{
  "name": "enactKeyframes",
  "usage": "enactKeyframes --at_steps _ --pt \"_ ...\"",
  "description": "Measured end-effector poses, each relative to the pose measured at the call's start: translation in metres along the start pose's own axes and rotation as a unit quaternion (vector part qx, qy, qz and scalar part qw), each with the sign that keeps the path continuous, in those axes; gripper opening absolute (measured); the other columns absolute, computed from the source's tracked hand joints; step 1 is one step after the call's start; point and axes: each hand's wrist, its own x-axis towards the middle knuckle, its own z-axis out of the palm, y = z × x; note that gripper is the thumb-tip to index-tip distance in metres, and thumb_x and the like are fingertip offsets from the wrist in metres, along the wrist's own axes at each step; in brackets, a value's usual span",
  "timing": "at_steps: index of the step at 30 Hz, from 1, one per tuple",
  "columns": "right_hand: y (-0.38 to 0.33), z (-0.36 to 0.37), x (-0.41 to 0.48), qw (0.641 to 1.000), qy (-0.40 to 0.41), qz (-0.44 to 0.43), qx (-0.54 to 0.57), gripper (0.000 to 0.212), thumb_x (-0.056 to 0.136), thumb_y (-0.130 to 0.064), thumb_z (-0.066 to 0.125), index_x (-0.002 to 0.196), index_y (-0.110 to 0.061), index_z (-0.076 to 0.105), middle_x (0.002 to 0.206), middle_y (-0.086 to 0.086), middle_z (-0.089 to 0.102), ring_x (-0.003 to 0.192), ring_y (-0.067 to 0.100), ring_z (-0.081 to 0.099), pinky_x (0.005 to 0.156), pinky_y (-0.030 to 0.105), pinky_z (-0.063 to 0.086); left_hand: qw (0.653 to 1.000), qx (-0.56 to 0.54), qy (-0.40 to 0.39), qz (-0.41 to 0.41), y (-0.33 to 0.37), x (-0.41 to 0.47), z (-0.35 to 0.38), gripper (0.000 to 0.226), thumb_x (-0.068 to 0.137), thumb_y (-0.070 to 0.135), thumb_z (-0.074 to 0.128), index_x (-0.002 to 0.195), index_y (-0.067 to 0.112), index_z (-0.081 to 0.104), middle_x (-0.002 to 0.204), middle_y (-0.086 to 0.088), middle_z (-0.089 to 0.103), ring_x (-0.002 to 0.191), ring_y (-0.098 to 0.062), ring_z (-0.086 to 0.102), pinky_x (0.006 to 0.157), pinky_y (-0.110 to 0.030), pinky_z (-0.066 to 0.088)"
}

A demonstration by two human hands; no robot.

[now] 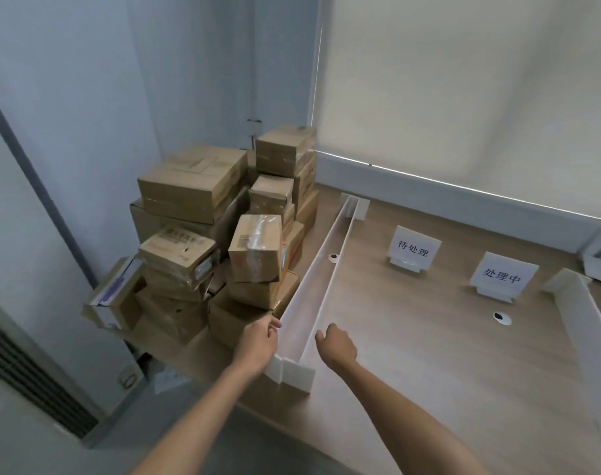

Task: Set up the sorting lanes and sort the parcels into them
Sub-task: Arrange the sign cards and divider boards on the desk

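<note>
A long white divider board (312, 279) stands on edge across the wooden table (412, 354), running from the near edge to the far side, with white foot pieces at both ends. My left hand (257, 341) hovers by its left face, fingers loosely curled, fingertips close to the board; whether they touch it is unclear. My right hand (336, 344) hangs on its right side, loosely curled and holding nothing. A pile of brown cardboard parcels (223, 231) fills the table's left end. Two white label signs (414, 250) (503, 277) stand to the right.
A second white divider (587, 323) stands at the right edge of view. White parts (600, 258) lie at the far right by the wall. Two round cable holes (333, 257) (501, 317) sit in the tabletop. A blind covers the window behind.
</note>
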Motion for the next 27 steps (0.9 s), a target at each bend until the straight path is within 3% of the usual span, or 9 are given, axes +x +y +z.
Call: enactKeyframes --at_steps 2,6,9,12,18,27 --pt "-0.009 0.013 0.02 0.998 -0.05 0.026 0.001 0.042 0.099 -0.044 0.034 0.121 -0.009 0.047 0.121 0.008 0.057 0.105 0.024 0.058 0.077 0.029 0.045 1.0 0.013 -0.02 0.005 0.003 0.022 0.006 0.02 0.097 0.018 0.041 0.105 0.022 0.059 0.109 0.001 0.062 0.093 -0.011 0.057 0.076 -0.023 0.05" --pt "-0.022 0.038 0.048 0.993 -0.096 0.068 0.029 0.05 0.093 -0.056 0.042 0.123 -0.016 0.044 0.123 0.004 0.056 0.096 0.017 0.058 0.081 0.026 0.051 0.999 0.001 -0.038 0.029 0.012 0.056 0.014 0.021 0.098 0.017 0.04 0.108 0.021 0.058 0.112 0.001 0.06 0.094 -0.008 0.056 0.078 -0.019 0.049" --pt "-0.028 0.054 0.059 0.991 -0.101 0.087 0.019 0.039 0.094 -0.047 0.044 0.12 -0.017 0.044 0.118 0.003 0.057 0.091 0.017 0.061 0.081 0.028 0.055 0.997 0.016 -0.068 0.045 0.01 0.066 0.023 0.021 0.099 0.017 0.04 0.11 0.022 0.057 0.113 0.003 0.058 0.096 -0.006 0.054 0.083 -0.019 0.048" --pt "-0.03 0.059 0.058 0.994 -0.061 0.094 -0.003 0.026 0.099 -0.032 0.04 0.118 -0.015 0.045 0.117 0.004 0.058 0.098 0.018 0.062 0.083 0.027 0.054 0.996 0.021 -0.08 0.041 0.004 0.073 0.026 0.021 0.098 0.017 0.04 0.108 0.024 0.058 0.112 0.004 0.059 0.096 -0.008 0.055 0.086 -0.025 0.051" --pt "-0.028 0.035 0.047 0.994 0.04 0.097 -0.018 0.025 0.098 -0.03 0.037 0.114 -0.014 0.047 0.11 0.006 0.064 0.096 0.024 0.064 0.079 0.033 0.053 0.991 0.027 -0.107 0.07 0.009 0.083 0.018 0.023 0.097 0.016 0.038 0.107 0.021 0.058 0.112 0.0 0.059 0.094 -0.01 0.054 0.081 -0.024 0.048" --pt "-0.02 -0.011 -0.009 0.983 0.147 0.112 -0.006 0.026 0.096 -0.028 0.039 0.113 -0.01 0.049 0.107 0.009 0.066 0.097 0.03 0.063 0.072 0.033 0.044 0.981 0.037 -0.13 0.14 0.025 0.058 0.0 0.026 0.092 0.011 0.038 0.102 0.017 0.062 0.107 -0.005 0.066 0.095 -0.018 0.059 0.082 -0.029 0.049"
